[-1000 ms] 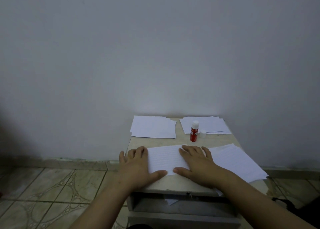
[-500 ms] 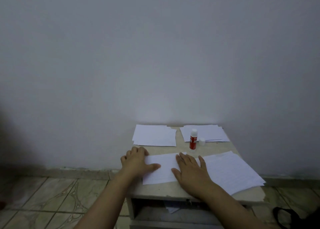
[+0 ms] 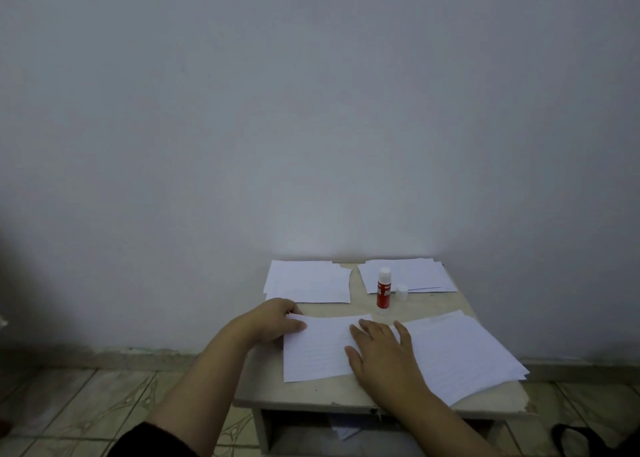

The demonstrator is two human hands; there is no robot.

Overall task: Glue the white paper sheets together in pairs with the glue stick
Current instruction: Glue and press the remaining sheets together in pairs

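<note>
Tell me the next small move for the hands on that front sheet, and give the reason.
Probably lift the sheet with the left hand, which pinches its far left corner, while the right hand lies flat on it. The glue stick stands uncapped, so the sheet may go onto the far left stack.

A plain pale grey-white wall (image 3: 311,110) fills most of the view, brightest just above a small beige table (image 3: 304,399) set against it. Patterned beige floor tiles (image 3: 69,411) spread to the near left, meeting a low skirting strip (image 3: 104,356).
</note>
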